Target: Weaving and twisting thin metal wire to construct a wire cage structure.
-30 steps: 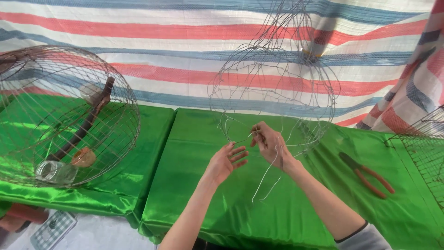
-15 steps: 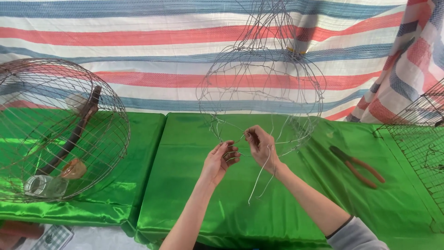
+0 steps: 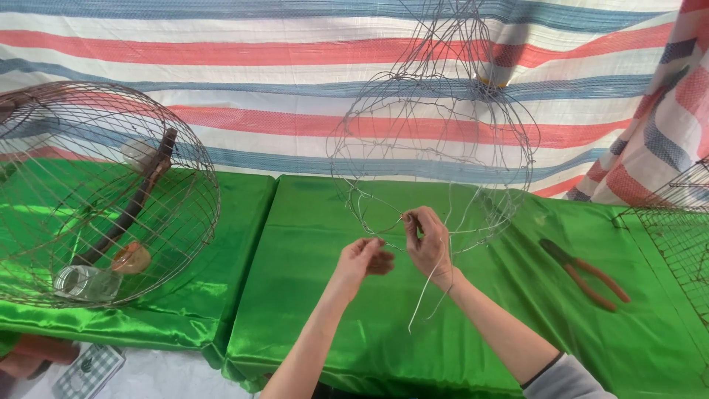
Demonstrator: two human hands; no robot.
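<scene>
A half-built wire cage frame (image 3: 436, 140) hangs over the green-covered table (image 3: 295, 244), its lower ring at hand height. My right hand (image 3: 427, 240) pinches a thin wire where it meets that ring, and loose wire ends (image 3: 422, 299) dangle below the wrist. My left hand (image 3: 363, 258) is just to the left, fingers curled on the same thin wire close to the ring. Both hands float a little above the cloth.
A finished round wire cage (image 3: 96, 192) with a wooden perch and a small glass jar (image 3: 87, 282) stands on the left table. Orange-handled pliers (image 3: 585, 272) lie at the right. A wire mesh panel (image 3: 676, 236) sits at the far right edge. A striped tarp hangs behind.
Both hands have come closer together and risen slightly toward the frame's lower ring. My left hand went from spread fingers to a curled pinch on the wire.
</scene>
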